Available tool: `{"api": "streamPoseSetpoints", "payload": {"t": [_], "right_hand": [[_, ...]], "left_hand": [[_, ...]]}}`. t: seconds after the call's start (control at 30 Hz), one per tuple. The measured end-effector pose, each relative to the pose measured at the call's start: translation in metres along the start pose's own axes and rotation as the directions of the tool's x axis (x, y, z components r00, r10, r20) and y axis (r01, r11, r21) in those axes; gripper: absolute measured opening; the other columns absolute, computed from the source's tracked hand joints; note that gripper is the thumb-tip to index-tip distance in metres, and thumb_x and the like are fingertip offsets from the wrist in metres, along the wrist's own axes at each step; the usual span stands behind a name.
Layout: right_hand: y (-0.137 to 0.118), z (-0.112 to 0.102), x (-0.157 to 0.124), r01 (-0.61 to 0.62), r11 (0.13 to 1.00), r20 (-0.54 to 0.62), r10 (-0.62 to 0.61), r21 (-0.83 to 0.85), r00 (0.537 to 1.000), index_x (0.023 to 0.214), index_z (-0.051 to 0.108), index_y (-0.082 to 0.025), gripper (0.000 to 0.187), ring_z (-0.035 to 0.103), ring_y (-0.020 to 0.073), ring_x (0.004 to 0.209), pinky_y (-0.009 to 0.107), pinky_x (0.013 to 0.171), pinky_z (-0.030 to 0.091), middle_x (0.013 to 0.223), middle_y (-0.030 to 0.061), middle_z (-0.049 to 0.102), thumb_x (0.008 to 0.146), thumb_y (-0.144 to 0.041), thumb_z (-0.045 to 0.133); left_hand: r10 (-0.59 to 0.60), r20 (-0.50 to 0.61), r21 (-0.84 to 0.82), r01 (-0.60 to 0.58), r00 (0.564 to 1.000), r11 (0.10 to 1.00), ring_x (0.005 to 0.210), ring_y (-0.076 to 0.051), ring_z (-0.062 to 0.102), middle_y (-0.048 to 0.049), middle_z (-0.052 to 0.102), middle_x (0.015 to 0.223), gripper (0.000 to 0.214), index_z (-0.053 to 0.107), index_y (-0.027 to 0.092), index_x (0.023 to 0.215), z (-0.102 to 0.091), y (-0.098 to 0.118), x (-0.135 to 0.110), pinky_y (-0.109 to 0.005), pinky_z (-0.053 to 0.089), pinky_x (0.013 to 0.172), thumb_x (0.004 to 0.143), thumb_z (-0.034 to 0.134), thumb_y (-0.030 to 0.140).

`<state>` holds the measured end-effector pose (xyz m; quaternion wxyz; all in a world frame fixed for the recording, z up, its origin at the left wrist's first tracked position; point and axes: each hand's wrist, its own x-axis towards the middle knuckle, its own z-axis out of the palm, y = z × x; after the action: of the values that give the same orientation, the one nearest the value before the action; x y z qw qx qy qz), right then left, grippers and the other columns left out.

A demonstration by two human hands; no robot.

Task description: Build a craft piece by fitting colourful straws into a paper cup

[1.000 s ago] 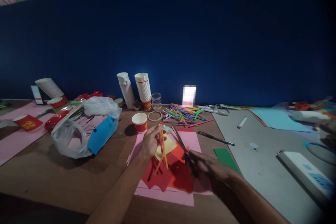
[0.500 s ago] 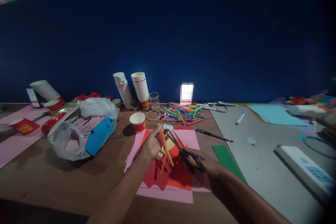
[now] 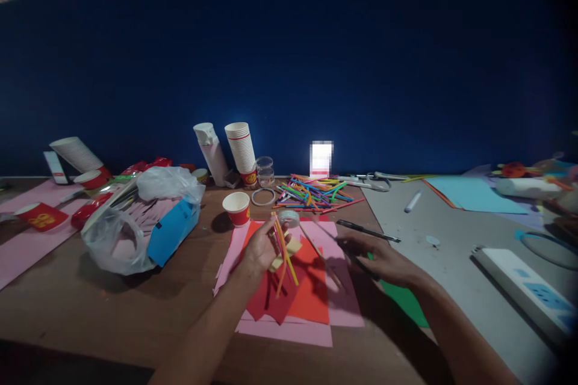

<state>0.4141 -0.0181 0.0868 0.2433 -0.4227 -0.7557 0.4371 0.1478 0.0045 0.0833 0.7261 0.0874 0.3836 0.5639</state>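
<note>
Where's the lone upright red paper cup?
Head view, left of centre: the red paper cup stands upright on the brown table, just beyond the left hand, between the plastic bag and the white ring.

Matt paper sheets (image 3: 311, 289), seemingly wooden table (image 3: 112, 307)

stack of white paper cups (image 3: 241, 150) | single red paper cup (image 3: 238, 208) (upright) | clear plastic bag (image 3: 135, 228) | white power strip (image 3: 524, 292) | slim black pen (image 3: 368, 230)
</note>
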Motion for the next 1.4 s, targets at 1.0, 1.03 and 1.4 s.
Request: {"api": "streamPoseSetpoints", "payload": {"t": [1.0, 1.03, 1.4], "right_hand": [[-0.016, 0.044, 0.046, 0.148, 0.848, -0.251, -0.311, -0.508, 0.917, 0.088, 0.062, -0.018, 0.015, 0.052, 0.0136, 0.067, 0.023, 0.06, 0.038, 0.079, 0.0045, 0.059, 0.085, -0.023, 0.048], [-0.015, 0.043, 0.046, 0.161, 0.867, -0.257, -0.311, -0.472, 0.915, 0.087, 0.062, -0.018, 0.014, 0.052, 0.0138, 0.068, 0.023, 0.061, 0.038, 0.079, 0.0047, 0.059, 0.084, -0.023, 0.049], [0.007, 0.037, 0.043, 0.202, 0.936, -0.341, -0.298, -0.29, 0.892, 0.095, 0.061, -0.019, 0.02, 0.056, 0.0166, 0.073, 0.028, 0.067, 0.044, 0.085, 0.0057, 0.062, 0.082, -0.029, 0.051]], "left_hand": [[-0.088, 0.147, 0.22, 0.054, 0.985, 0.974, 0.059, -0.013, 0.061, -0.0021, 0.062, 0.066, 0.008, 0.058, 0.011, 0.081, 0.005, -0.034, -0.012, -0.027, 0.052, 0.062, 0.074, 0.061, 0.012], [-0.087, 0.148, 0.218, 0.053, 0.985, 0.974, 0.059, -0.013, 0.061, -0.0022, 0.062, 0.066, 0.007, 0.058, 0.011, 0.081, 0.005, -0.034, -0.012, -0.027, 0.053, 0.062, 0.075, 0.06, 0.012], [-0.108, 0.292, 0.136, 0.071, 0.95, 0.988, 0.071, -0.017, 0.065, -0.0066, 0.064, 0.078, 0.01, 0.06, 0.011, 0.087, 0.005, -0.031, -0.014, -0.034, 0.054, 0.071, 0.079, 0.054, 0.012]]}}
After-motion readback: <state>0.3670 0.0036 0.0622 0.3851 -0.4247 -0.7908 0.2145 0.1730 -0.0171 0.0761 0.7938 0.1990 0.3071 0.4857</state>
